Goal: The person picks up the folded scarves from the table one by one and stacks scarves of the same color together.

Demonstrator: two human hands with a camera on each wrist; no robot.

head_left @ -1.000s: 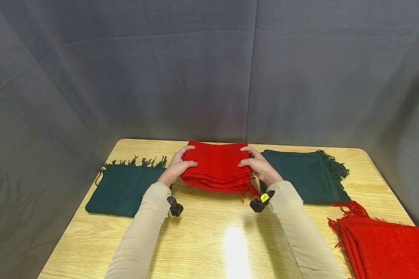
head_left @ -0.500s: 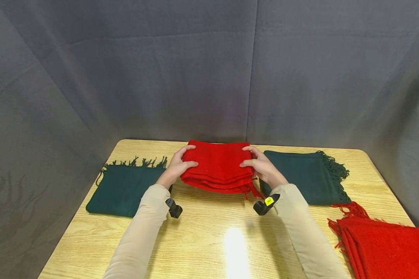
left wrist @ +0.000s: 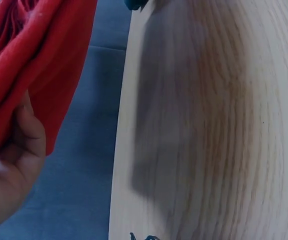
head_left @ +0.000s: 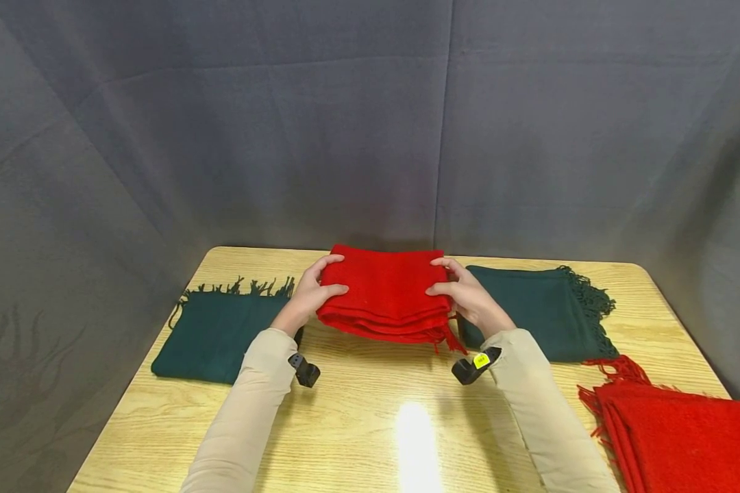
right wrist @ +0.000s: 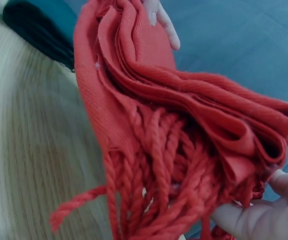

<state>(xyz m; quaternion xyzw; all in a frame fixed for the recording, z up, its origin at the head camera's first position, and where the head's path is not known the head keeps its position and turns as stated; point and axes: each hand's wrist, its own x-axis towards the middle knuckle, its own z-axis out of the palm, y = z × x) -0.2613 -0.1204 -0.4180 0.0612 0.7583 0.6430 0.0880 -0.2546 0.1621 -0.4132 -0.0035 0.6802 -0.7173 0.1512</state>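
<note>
A folded red scarf is held up over the far middle of the table, its layers stacked and facing me. My left hand grips its left end, thumb on the near face, while my right hand holds the right end the same way. In the left wrist view, curled fingers of the left hand press into the red cloth, which hangs above the wood. Twisted red fringe dangles from the scarf's right end in the right wrist view, partly covering the right hand.
A folded dark green scarf lies left, fringe pointing away. Another dark green scarf lies right, behind the right hand. A second folded red scarf rests at the near right corner of the wooden table. A grey curtain hangs behind.
The right hand has shifted slightly to the right, and the held red scarf looks a little wider, with its fringe swung right. The left hand has moved a touch left.
</note>
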